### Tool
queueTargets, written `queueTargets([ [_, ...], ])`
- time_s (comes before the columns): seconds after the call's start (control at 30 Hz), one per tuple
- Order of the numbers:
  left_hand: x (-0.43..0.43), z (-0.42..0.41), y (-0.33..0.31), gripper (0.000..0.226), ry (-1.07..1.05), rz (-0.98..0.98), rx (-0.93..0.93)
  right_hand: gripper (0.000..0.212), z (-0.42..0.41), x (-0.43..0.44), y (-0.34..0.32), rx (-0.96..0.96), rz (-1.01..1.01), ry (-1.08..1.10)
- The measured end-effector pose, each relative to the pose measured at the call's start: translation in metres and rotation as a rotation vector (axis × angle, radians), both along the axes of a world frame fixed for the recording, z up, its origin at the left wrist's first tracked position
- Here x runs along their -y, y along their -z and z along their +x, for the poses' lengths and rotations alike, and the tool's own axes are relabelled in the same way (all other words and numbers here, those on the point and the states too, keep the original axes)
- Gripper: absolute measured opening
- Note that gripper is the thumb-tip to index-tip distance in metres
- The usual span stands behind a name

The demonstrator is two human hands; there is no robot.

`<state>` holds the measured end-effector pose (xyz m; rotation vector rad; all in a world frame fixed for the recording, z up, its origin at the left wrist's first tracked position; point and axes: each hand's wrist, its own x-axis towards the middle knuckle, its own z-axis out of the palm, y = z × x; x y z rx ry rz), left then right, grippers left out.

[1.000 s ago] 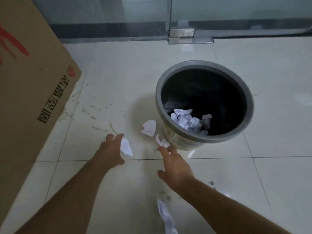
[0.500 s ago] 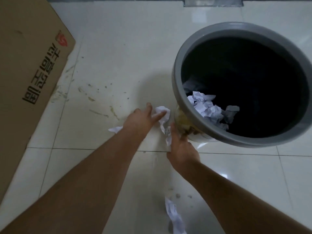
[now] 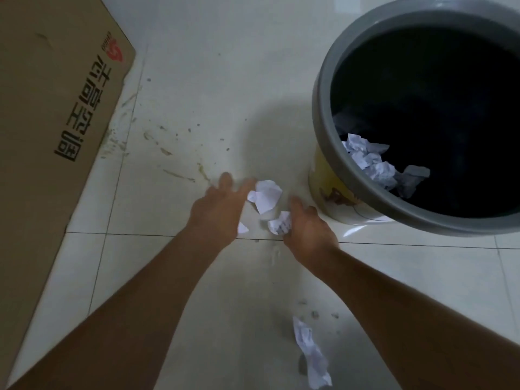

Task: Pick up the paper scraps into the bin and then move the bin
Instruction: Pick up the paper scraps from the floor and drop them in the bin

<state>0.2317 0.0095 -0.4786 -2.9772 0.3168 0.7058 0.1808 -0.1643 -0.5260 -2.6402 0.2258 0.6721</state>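
Observation:
A grey-rimmed bin (image 3: 323,108) with a dark inside stands at the upper right, with crumpled paper (image 3: 371,161) in it. On the floor left of the bin's base lies a large white paper scrap (image 3: 266,195). My left hand (image 3: 216,209) is spread, its fingertips touching that scrap's left edge. A small white piece (image 3: 242,228) shows under its palm edge; whether it is held I cannot tell. My right hand (image 3: 309,232) is closed around a smaller printed scrap (image 3: 280,225) just below the large one. Another long scrap (image 3: 311,356) lies between my forearms.
A big brown cardboard box (image 3: 56,108) with printed characters fills the left side. The pale floor tiles (image 3: 197,94) carry dirt smears and specks left of the bin. The bin's cream and yellow side (image 3: 326,190) stands close to my right hand.
The view has dropped closer to the floor. My left hand has spread against the large scrap. My right hand has come off the bin's side with the smaller scrap in it.

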Motion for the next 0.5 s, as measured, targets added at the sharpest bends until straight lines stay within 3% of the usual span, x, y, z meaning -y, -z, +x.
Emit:
queueTargets([
  [0.1,-0.023,-0.014,0.001,0.117,-0.219,0.079,-0.123,0.09,0.012,-0.007,-0.002,-0.007,-0.05,-0.052],
  [0.2,-0.024,-0.024,0.014,0.109,-0.293,0.007,-0.194,0.108,0.03,-0.019,0.002,0.003,-0.148,-0.165],
  [0.4,0.007,-0.023,0.037,0.078,-0.17,-0.307,-0.153,0.063,0.032,-0.024,-0.011,-0.049,0.083,-0.171],
  [0.5,0.02,-0.029,0.043,0.072,-0.28,-0.518,-0.242,0.062,0.019,-0.026,-0.009,-0.092,0.243,-0.14],
])
